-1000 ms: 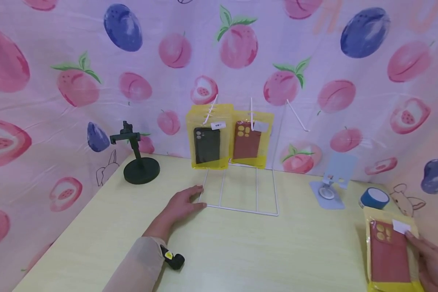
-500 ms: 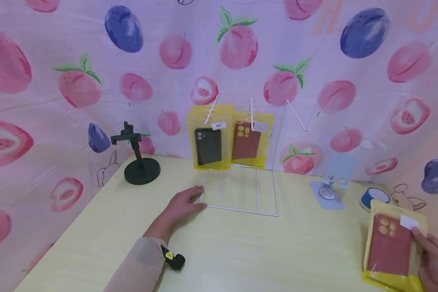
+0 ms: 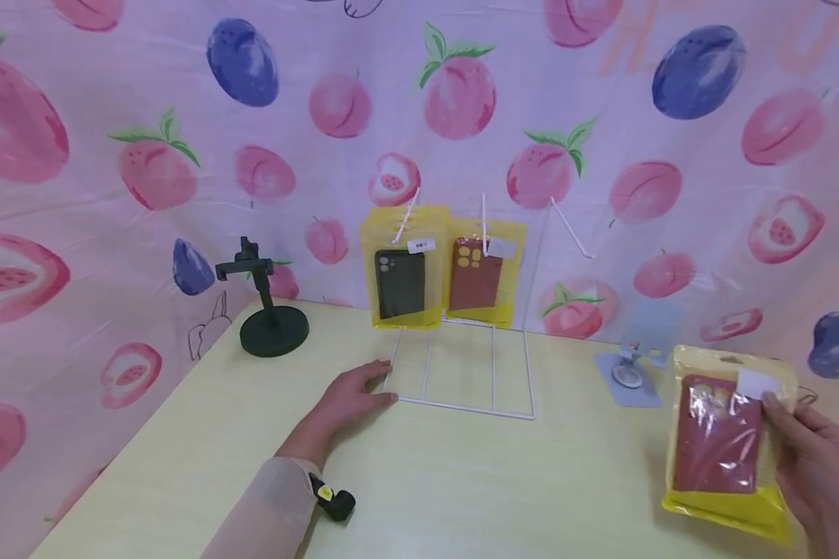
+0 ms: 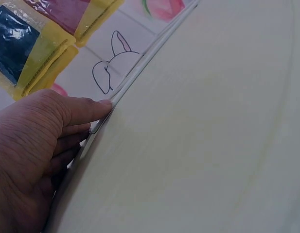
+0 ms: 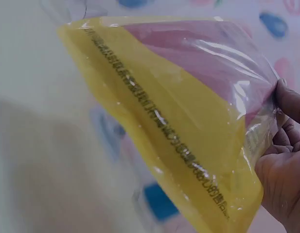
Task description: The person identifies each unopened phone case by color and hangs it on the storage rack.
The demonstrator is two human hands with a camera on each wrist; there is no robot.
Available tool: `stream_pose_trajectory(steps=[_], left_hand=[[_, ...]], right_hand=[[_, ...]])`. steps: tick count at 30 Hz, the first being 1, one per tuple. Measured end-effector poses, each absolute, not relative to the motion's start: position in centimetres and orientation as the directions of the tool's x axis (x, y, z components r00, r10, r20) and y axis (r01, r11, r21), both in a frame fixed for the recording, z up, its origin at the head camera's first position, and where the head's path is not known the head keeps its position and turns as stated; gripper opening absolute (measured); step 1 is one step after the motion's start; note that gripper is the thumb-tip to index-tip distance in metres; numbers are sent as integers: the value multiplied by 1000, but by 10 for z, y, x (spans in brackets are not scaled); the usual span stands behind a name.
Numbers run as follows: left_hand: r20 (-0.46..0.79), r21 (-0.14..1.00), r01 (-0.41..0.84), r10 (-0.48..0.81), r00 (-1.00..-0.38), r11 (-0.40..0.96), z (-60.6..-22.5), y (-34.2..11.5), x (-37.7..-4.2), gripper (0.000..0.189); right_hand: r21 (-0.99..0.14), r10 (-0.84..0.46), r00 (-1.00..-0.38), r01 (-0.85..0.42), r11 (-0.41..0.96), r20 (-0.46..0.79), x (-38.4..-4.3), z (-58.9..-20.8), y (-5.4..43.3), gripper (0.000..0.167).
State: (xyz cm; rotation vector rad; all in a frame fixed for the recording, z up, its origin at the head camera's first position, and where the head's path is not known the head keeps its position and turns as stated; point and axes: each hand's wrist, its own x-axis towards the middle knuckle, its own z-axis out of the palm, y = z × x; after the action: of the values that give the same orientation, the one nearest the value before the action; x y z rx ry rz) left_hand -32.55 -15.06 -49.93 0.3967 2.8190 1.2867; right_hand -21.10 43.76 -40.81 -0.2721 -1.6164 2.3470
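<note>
My left hand (image 3: 346, 397) holds the front left corner of a white wire display rack (image 3: 461, 407), its thumb on the wire in the left wrist view. On the right, my right hand (image 3: 818, 458) pinches the edge of a clear and yellow pouch with a red phone case (image 3: 716, 442) inside, raised over the table. In the right wrist view the pouch's printed yellow bottom (image 5: 179, 131) shows close up. On the rack's left hook hang pouches with a black phone case (image 3: 401, 286) in front. From the middle hook (image 3: 485, 229) hangs a pouch with a red phone case (image 3: 474, 276).
The rack's right hook (image 3: 572, 229) carries nothing. A black round-based phone stand (image 3: 274, 331) stands at the back left. A light blue folding stand (image 3: 628, 380) is behind the held pouch. A blue roll (image 5: 160, 201) shows in the right wrist view.
My right hand has brought the pouch leftward and up, tilting it, so that it covers the blue roll in the head view. My left hand has stayed at the rack's corner.
</note>
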Motion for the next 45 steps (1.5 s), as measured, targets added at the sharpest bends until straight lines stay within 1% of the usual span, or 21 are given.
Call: stream_pose_trajectory(steps=[2, 4, 5, 8, 10, 13, 15, 18, 25, 31, 37, 42, 45], left_hand=[[96, 744, 228, 236, -967, 628, -499, -151, -326, 58], [95, 744, 228, 238, -967, 628, -499, -152, -326, 58], [95, 746, 228, 240, -966, 626, -499, -152, -326, 58], [89, 750, 225, 242, -966, 622, -500, -152, -326, 58], [83, 750, 222, 243, -966, 623, -501, -151, -328, 58], [82, 744, 223, 245, -966, 630, -501, -151, -330, 58], [83, 740, 225, 247, -966, 634, -501, -151, -331, 58], [83, 742, 229, 252, -964, 630, -499, -151, -331, 58], [108, 729, 257, 264, -958, 634, -502, -151, -334, 58], [87, 733, 231, 249, -965, 640, -499, -153, -330, 58], [73, 738, 216, 242, -967, 640, -497, -151, -329, 59], [73, 731, 220, 246, -967, 646, -497, -150, -327, 59], [80, 730, 227, 249, -965, 645, -498, -150, -327, 58]], right_hand=[[-930, 274, -958, -171, -325, 80, -215, -385, 408, 21], [-923, 189, -968, -217, -317, 163, -218, -363, 376, 16], [-924, 146, -970, -230, -306, 193, -220, -354, 359, 17], [-948, 69, -970, -241, -208, 232, -226, -330, 310, 16], [-960, 50, -966, -257, -112, 253, -231, -319, 280, 17], [-957, 27, -957, -289, -16, 289, -241, -307, 242, 24], [-951, 17, -951, -307, 32, 308, -249, -302, 221, 28], [-939, 1, -941, -338, 59, 339, -261, -296, 199, 32], [-921, -4, -922, -386, 60, 386, -275, -289, 176, 31], [-917, -14, -920, -392, 75, 392, -279, -289, 169, 31], [-925, -13, -928, -373, 78, 373, -282, -293, 169, 32], [-944, -4, -945, -328, 35, 328, -287, -298, 170, 30], [-947, -9, -947, -323, 10, 322, -289, -300, 169, 29]])
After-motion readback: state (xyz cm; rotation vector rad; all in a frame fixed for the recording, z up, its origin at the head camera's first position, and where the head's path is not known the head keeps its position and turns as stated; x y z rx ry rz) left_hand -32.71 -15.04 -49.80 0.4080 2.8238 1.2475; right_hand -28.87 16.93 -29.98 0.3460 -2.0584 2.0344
